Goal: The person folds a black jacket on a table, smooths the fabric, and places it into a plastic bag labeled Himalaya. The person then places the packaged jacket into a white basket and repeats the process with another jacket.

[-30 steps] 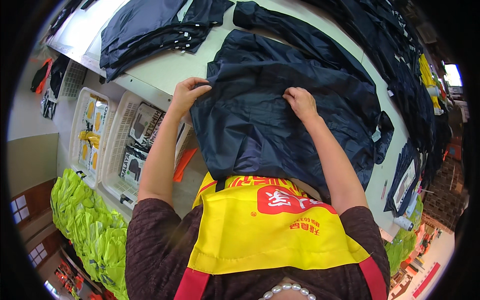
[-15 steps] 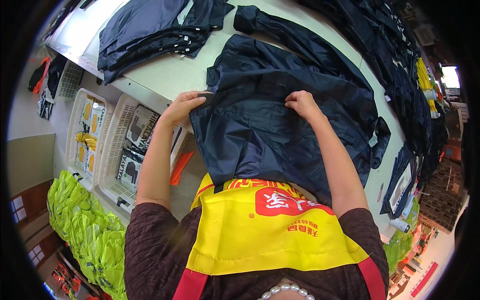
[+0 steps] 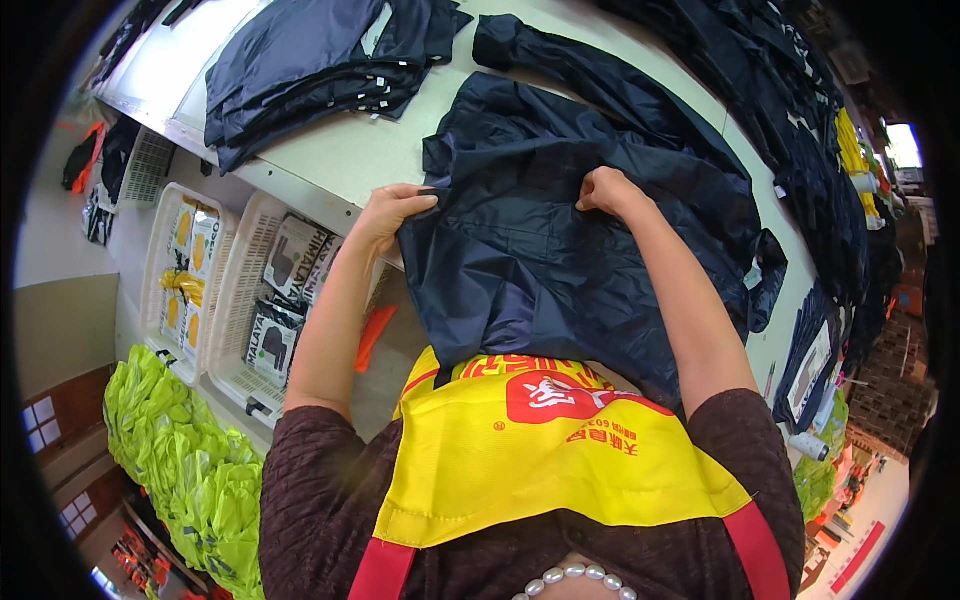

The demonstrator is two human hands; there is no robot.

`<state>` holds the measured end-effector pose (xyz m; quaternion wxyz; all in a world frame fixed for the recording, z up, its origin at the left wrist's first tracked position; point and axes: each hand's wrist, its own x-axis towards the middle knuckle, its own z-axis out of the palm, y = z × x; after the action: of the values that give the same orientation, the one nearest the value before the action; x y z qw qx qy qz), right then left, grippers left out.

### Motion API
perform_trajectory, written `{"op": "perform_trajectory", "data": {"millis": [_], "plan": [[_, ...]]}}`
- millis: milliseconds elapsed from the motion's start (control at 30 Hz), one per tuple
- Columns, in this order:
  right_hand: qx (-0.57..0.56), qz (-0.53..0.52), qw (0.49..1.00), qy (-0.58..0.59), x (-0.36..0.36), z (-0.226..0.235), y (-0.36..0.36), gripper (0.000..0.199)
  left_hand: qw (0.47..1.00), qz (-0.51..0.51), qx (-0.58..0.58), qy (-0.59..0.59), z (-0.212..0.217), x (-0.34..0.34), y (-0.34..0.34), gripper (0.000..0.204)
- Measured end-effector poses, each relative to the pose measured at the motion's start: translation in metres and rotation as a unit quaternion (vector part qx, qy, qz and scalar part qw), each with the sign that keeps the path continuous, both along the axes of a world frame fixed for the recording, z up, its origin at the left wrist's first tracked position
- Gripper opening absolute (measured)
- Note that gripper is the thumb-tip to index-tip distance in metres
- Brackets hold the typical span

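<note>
A dark navy jacket of thin shiny fabric lies spread over the table edge, its near part hanging down against my yellow apron. One long sleeve stretches along its far side. My left hand pinches the jacket's left edge between thumb and fingers. Farther right, my right hand has its fingers closed on the fabric near the middle of the jacket; the fingertips are partly hidden. A small white tag shows by the right end of the garment.
Folded navy garments are stacked at the far left of the white table. More dark garments pile up along the right. White plastic baskets with packaged goods stand below at left, beside bright yellow-green garments. A thread spool lies at right.
Both hands keep their hold on the jacket and have barely moved over it. The whole view has shifted slightly, so most things appear a little farther right.
</note>
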<state>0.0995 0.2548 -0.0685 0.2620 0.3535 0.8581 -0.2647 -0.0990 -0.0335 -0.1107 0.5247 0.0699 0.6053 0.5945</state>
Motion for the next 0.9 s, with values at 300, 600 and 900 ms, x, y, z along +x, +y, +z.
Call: {"op": "perform_trajectory", "data": {"millis": [300, 600, 900], "plan": [[0.186, 0.073, 0.979, 0.050, 0.011, 0.004, -0.025, 0.020, 0.999, 0.026, 0.023, 0.034, 0.018, 0.012, -0.001, 0.016], [0.101, 0.157, 0.889, 0.419, -0.054, 0.019, -0.158, 0.020, 0.972, 0.105, 0.081, 0.194, 0.021, 0.037, -0.003, 0.019], [-0.019, 0.172, 0.908, 0.381, -0.071, 0.003, -0.134, 0.021, 0.965, 0.087, 0.082, 0.234, 0.025, 0.045, 0.004, 0.016]]}}
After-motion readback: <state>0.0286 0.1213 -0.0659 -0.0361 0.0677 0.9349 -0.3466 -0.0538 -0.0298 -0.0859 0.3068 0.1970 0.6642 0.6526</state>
